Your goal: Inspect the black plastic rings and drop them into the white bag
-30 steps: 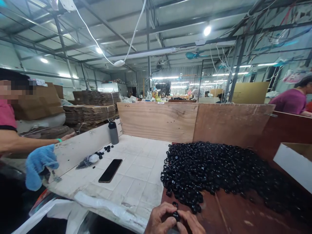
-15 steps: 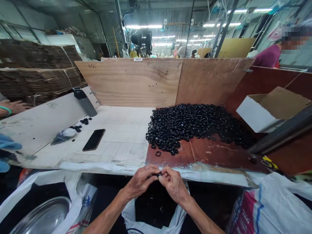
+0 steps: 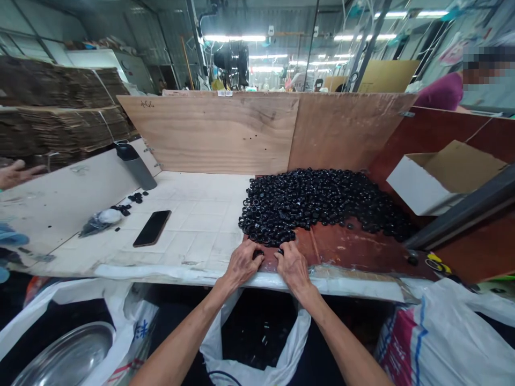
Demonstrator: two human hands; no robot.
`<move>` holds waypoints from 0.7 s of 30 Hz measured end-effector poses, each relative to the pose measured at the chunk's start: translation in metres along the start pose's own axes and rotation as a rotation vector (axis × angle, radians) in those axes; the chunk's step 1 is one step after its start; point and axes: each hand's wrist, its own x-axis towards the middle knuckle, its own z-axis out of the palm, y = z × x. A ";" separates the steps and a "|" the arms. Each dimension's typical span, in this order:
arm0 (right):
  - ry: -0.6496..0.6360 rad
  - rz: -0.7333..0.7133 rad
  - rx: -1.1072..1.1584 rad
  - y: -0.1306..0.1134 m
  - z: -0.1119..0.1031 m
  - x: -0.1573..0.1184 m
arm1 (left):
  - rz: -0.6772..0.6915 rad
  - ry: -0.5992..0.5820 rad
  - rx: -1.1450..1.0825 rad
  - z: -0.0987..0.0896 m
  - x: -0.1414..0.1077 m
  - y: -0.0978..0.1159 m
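At the front edge of the pile of small black plastic rings (image 3: 314, 198), both of my hands rest over the red-brown board. My left hand (image 3: 243, 262) has thumb and fingers closed around a black ring (image 3: 258, 253). Just to the right, my right hand (image 3: 293, 265) pinches a small black piece (image 3: 280, 250), apparently another ring, mostly covered by the fingertips. Below the table edge, between my forearms, an open white sack (image 3: 209, 343) shows a dark inside with a few glints.
On the pale left part lie a phone (image 3: 152, 228), a grey bottle (image 3: 137, 166) and a small plastic bag (image 3: 98, 222). A white carton (image 3: 426, 185) stands right, beside a metal bar (image 3: 454, 212). Sacks flank me; the left holds a metal bowl (image 3: 76, 354). Another person's hand (image 3: 18, 174) shows far left.
Both my hands have moved from above the sack, where they met around a small black piece, forward to the pile's front edge, and are now apart. The loose ring there is now at my left fingers.
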 end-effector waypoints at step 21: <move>0.016 0.035 0.871 -0.019 0.000 -0.007 | -0.076 -0.046 -0.513 -0.006 -0.013 0.004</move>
